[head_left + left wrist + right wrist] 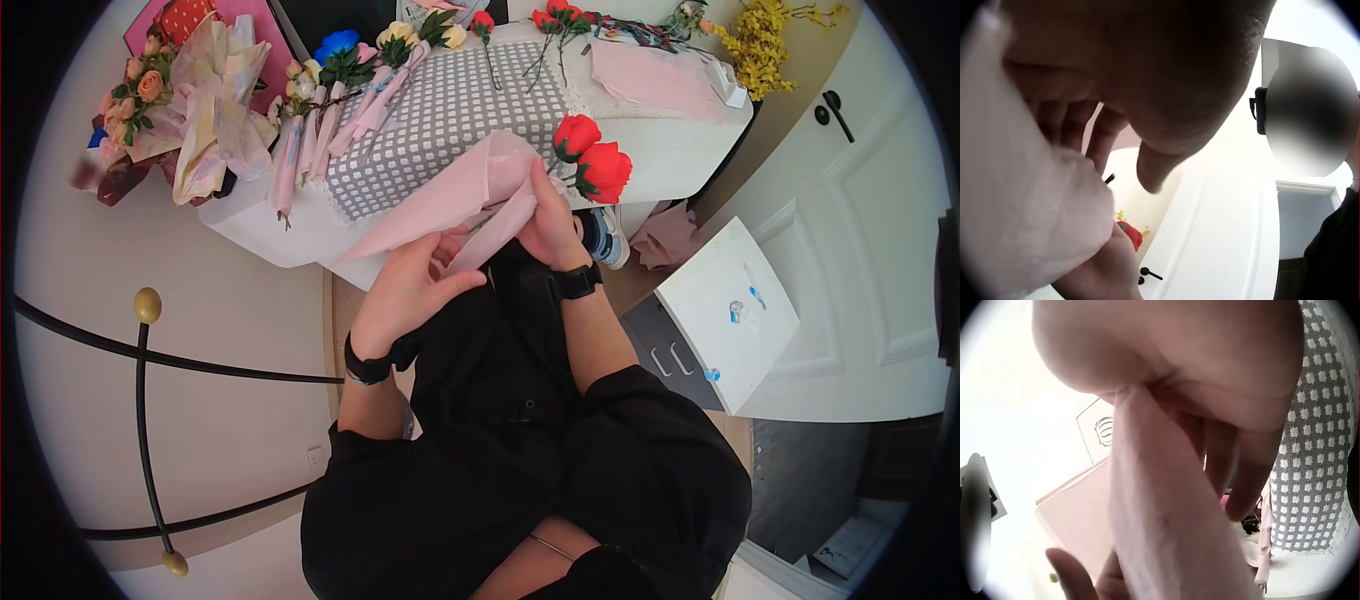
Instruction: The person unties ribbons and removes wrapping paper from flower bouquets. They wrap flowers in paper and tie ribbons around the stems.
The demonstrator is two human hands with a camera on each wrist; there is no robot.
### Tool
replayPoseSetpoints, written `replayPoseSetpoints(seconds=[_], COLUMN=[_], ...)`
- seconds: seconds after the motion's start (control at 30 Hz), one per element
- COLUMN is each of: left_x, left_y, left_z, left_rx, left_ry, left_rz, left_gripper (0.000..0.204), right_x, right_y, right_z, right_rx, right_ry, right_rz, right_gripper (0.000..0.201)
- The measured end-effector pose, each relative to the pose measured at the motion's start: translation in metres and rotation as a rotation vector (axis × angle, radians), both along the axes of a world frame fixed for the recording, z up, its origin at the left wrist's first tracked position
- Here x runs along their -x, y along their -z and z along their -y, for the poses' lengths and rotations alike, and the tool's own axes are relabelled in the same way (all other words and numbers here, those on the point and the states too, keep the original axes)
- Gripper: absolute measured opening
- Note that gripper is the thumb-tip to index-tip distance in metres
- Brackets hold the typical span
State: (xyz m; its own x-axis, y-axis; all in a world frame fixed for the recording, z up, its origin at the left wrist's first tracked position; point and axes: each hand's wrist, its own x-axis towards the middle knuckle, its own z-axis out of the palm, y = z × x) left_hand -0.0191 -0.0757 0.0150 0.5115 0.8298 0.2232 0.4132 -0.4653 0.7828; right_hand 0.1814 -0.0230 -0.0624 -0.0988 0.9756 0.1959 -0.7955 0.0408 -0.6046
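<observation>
Pink wrapping paper (450,197) is folded loosely into a cone in front of the person. Two red artificial roses (604,172) stick out past its right end, with part of a stem showing inside the fold. My right hand (552,222) grips the paper near the blooms, its fingers behind the sheet in the right wrist view. At the lower left edge, my left hand (408,288) has its fingers curled at the paper, the thumb standing apart from it. In the left wrist view the paper (1041,206) partly covers the left fingers.
A white table (665,150) with a grey-and-white checked cloth (460,95) bears rolled pink-wrapped flowers (290,165), loose red roses (560,14) and pink sheets (645,75). A large bouquet (215,100) stands at left. A white cabinet (725,310) is at right.
</observation>
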Motion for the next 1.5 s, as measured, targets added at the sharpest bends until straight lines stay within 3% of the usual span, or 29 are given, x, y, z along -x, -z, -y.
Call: replayPoseSetpoints(seconds=[0.13, 0.3, 0.4, 0.53, 0.63, 0.8, 1.03, 1.13, 1.2, 1.33, 1.4, 1.43, 1.5], left_x=[0.01, 0.011, 0.01, -0.004, -0.023, -0.041, -0.047, -0.047, -0.051, -0.049, -0.049, -0.047, -0.045], left_y=[0.015, 0.021, 0.021, 0.014, 0.015, 0.027, 0.04, 0.032, 0.028, 0.05, 0.054, 0.055, 0.034], left_z=[0.006, 0.008, -0.002, -0.007, -0.014, -0.027, -0.046, -0.04, -0.036, -0.044, -0.04, -0.037, -0.02], left_rx=[0.11, -0.345, -0.45, -0.521, -0.581, -0.342, -0.419, -0.251, 0.052, 0.082, -0.352, -0.353, -0.787], left_ry=[-0.049, -0.216, -0.299, -0.225, -0.116, -0.114, -0.051, -0.055, -0.098, -0.139, -0.247, -0.245, -0.32], left_rz=[-0.078, -0.062, -0.084, -0.153, -0.07, -0.015, 0.116, 0.018, 0.141, 0.149, 0.074, 0.074, -0.119], left_gripper=[0.018, 0.01, 0.014, 0.019, 0.026, 0.014, 0.014, 0.014, 0.015, 0.016, 0.016, 0.016, 0.024], right_x=[0.0, 0.005, 0.01, 0.014, 0.016, 0.015, 0.016, 0.017, 0.019, 0.026, 0.029, 0.029, 0.029], right_y=[0.002, -0.004, -0.002, -0.004, -0.007, -0.011, -0.001, 0.011, 0.005, 0.003, 0.002, 0.001, -0.006], right_z=[-0.001, 0.002, 0.001, 0.001, 0.001, 0.005, 0.004, -0.003, 0.0, 0.002, 0.002, 0.002, 0.004], right_rx=[0.037, 0.106, 0.111, 0.085, 0.085, 0.073, 0.077, -0.004, 0.051, 0.027, 0.065, 0.064, 0.149], right_ry=[0.042, 0.068, 0.061, 0.072, 0.065, 0.055, 0.041, 0.078, 0.041, 0.073, 0.172, 0.174, 0.244], right_rz=[0.013, 0.104, 0.063, 0.077, 0.083, 0.072, 0.051, 0.088, 0.037, 0.045, 0.023, 0.023, -0.044], right_gripper=[0.044, 0.04, 0.039, 0.04, 0.039, 0.033, 0.019, 0.021, 0.025, 0.034, 0.036, 0.036, 0.039])
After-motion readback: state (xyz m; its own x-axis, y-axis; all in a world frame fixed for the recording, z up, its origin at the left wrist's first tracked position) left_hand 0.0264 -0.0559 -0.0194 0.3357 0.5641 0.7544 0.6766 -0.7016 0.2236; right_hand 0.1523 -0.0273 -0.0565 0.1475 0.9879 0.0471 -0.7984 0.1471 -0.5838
